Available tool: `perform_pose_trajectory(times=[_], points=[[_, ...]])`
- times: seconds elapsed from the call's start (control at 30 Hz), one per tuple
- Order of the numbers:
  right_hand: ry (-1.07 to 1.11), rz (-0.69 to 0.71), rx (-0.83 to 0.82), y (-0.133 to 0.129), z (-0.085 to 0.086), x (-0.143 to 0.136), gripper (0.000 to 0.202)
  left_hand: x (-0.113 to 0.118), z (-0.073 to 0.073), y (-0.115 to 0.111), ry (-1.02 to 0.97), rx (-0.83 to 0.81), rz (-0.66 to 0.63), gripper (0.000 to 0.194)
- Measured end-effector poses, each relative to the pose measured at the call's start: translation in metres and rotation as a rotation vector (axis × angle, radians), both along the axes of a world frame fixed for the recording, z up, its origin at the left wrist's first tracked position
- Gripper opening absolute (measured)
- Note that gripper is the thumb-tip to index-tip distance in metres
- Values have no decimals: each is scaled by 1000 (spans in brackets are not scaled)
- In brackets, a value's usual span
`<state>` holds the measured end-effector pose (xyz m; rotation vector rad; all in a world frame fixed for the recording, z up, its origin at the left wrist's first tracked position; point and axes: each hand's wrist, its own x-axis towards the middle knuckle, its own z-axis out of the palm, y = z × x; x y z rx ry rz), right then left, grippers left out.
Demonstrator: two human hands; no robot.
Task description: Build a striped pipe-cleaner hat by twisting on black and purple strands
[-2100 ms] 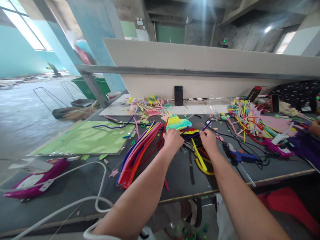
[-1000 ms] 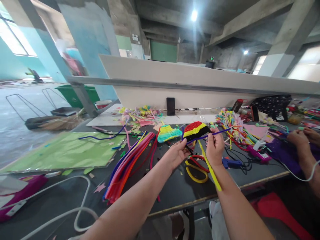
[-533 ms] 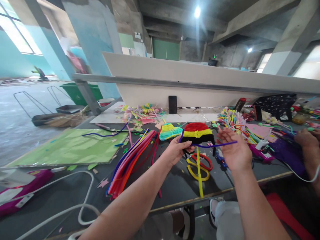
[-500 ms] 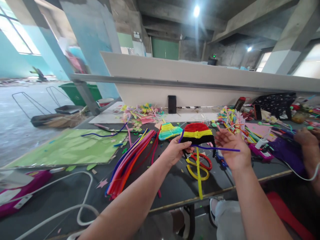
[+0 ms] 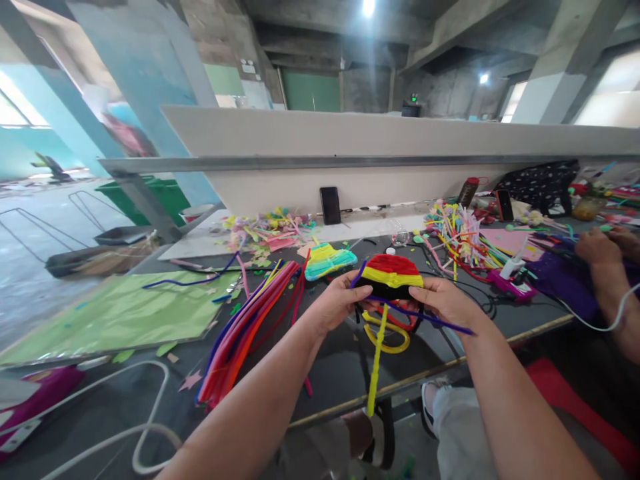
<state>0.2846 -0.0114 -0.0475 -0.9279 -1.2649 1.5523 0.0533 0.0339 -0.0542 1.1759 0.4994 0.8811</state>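
Here you've got the dome-shaped, red, yellow and black striped fuzzy piece at twelve o'clock, above the dark grey table. Your left hand pinches its black edge at eight o'clock, your right hand at four, thumbs in front, likely keeping it level and facing you. The thin purple fuzzy strand trails toward four; the slim yellow fuzzy strand hangs toward six, apparently left loose while both hands steady the piece.
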Motion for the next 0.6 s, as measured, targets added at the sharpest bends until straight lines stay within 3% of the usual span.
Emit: perform_pose_trajectory(times=[0.33,0.6], points=[[30,4,48,2,1,-7,41,-6,-3,10,-37,-7,20,39],[-2,-69,18,5,-3,-3,35,-7,-8,18,-49,36,223,41]])
